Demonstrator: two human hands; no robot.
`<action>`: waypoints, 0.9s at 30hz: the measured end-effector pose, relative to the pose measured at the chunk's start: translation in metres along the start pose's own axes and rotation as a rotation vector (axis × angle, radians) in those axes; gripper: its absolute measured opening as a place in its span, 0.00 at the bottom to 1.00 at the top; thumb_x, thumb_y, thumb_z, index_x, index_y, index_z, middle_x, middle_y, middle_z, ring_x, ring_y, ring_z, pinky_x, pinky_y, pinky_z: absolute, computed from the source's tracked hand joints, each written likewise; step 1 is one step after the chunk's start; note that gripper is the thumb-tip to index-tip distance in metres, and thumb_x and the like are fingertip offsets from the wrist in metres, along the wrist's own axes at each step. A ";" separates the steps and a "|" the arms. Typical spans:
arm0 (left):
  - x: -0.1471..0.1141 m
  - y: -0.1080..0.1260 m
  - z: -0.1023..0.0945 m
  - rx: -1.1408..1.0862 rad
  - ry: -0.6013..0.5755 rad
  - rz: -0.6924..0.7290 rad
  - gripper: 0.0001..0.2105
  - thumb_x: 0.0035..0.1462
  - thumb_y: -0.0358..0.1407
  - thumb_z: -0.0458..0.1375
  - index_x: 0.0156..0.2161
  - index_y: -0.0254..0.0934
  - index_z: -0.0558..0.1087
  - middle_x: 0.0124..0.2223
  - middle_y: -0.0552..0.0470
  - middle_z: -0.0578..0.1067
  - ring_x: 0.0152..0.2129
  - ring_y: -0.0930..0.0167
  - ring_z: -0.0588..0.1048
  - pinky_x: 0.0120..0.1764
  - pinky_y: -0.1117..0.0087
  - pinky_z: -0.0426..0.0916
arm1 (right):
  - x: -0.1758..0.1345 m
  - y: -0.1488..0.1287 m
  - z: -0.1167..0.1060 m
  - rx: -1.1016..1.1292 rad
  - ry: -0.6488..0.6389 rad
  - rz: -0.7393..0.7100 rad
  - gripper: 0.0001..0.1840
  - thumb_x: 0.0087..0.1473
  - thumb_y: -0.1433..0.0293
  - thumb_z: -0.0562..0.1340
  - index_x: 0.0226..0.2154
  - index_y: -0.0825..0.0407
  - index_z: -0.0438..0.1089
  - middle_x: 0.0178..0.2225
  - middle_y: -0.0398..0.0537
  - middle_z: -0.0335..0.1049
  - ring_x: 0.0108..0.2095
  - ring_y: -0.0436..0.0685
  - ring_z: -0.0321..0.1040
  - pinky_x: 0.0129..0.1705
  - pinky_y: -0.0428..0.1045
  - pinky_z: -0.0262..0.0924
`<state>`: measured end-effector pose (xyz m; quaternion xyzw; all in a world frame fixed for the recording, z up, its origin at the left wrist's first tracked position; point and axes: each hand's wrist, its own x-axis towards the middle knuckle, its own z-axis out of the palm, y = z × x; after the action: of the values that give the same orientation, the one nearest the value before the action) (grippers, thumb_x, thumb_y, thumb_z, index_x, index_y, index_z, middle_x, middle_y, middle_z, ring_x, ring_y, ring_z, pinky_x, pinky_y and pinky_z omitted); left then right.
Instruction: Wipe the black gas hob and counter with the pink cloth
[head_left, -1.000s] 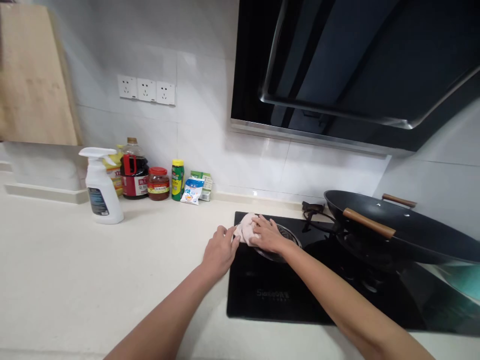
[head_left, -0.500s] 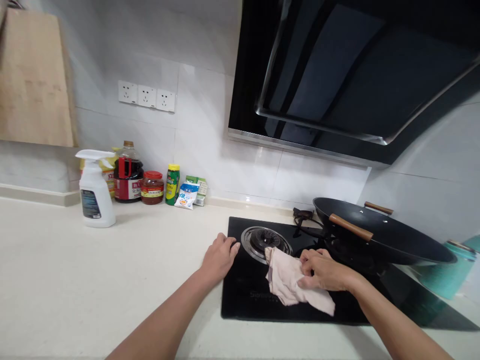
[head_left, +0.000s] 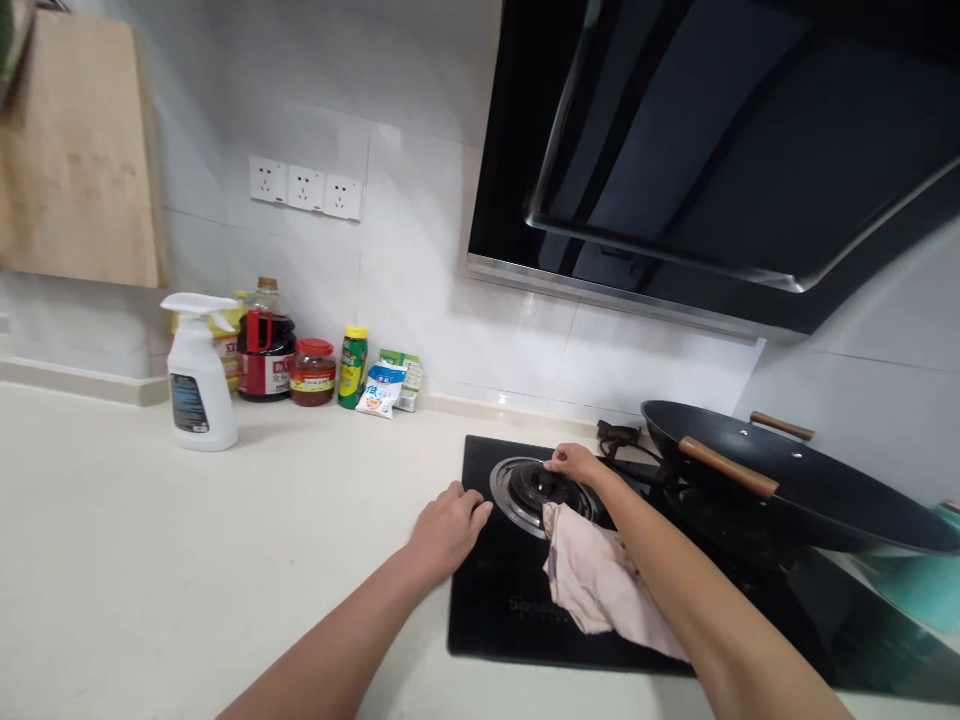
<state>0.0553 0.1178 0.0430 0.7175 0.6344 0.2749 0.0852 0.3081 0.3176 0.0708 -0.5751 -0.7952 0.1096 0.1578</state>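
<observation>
My right hand [head_left: 576,464] reaches over the left gas burner of the black hob [head_left: 487,620]. Its thumb and fingers are pinched together at the far edge of the dark burner cap [head_left: 541,487]. The cap sits inside a shiny metal ring [head_left: 501,503]. Below my right forearm, a crumpled pale pink cloth [head_left: 592,575] lies on the hob, its right part hidden by the arm. My left hand [head_left: 450,530] rests at the hob's left edge, fingers loosely bent with nothing in them.
A black wok [head_left: 810,475] with wooden handles stands on the right burner, under the range hood [head_left: 675,150]. At left on the counter are a white spray bottle [head_left: 201,385], a dark sauce bottle [head_left: 266,350], a red-lidded jar [head_left: 312,375] and a green bottle [head_left: 352,370].
My right hand has let go of the cloth and moved up and left to the burner. The cloth stays on the hob. My left hand remains at the hob's edge.
</observation>
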 end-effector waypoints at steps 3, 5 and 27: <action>0.000 0.000 0.003 0.018 -0.026 0.005 0.20 0.70 0.46 0.44 0.49 0.41 0.76 0.47 0.45 0.75 0.45 0.63 0.76 0.47 0.63 0.68 | 0.019 0.004 0.005 0.065 -0.082 -0.049 0.08 0.46 0.66 0.69 0.27 0.52 0.72 0.23 0.39 0.70 0.27 0.50 0.65 0.33 0.45 0.57; 0.000 0.000 0.004 0.032 -0.035 0.009 0.20 0.70 0.46 0.44 0.49 0.41 0.76 0.47 0.46 0.75 0.45 0.63 0.76 0.48 0.63 0.68 | 0.027 0.007 0.007 0.096 -0.128 -0.080 0.10 0.42 0.67 0.71 0.26 0.52 0.71 0.22 0.37 0.68 0.27 0.50 0.65 0.33 0.45 0.58; 0.000 0.000 0.006 0.063 -0.046 0.034 0.20 0.69 0.46 0.45 0.48 0.41 0.77 0.47 0.45 0.76 0.45 0.61 0.76 0.48 0.60 0.69 | 0.023 -0.002 0.007 -0.212 -0.086 -0.052 0.19 0.64 0.60 0.62 0.52 0.52 0.70 0.52 0.52 0.70 0.48 0.58 0.71 0.50 0.58 0.69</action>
<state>0.0586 0.1193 0.0381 0.7367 0.6281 0.2399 0.0724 0.2969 0.3393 0.0677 -0.5626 -0.8230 0.0456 0.0646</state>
